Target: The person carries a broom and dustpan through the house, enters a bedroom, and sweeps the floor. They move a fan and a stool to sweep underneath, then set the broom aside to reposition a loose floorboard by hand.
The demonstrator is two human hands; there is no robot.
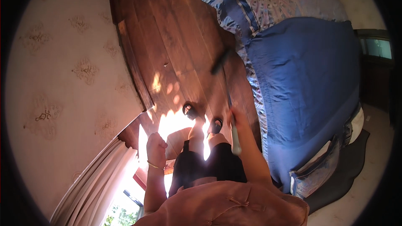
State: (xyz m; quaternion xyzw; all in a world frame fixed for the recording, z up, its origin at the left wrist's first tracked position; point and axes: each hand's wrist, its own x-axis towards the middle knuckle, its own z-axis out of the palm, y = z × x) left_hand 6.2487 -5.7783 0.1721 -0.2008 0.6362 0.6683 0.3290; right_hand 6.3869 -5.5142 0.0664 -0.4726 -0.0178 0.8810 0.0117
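My right hand is closed around the long handle of a floor-cleaning tool, likely a broom or mop; the pale grip end points back towards my body. Its thin dark pole runs forward to a blurred dark head at or just above the wooden floor, left of the bed. My left hand, with a gold-coloured bangle at the wrist, is curled into a loose fist, and no object shows in it. Both feet, in dark open-toed sandals, stand on the floor.
A bed with a blue cover and a patterned overhanging edge stands on the right, a pillow near its headboard. A patterned wall is on the left. Curtains hang by a sunlit window. A small light scrap lies on the floor.
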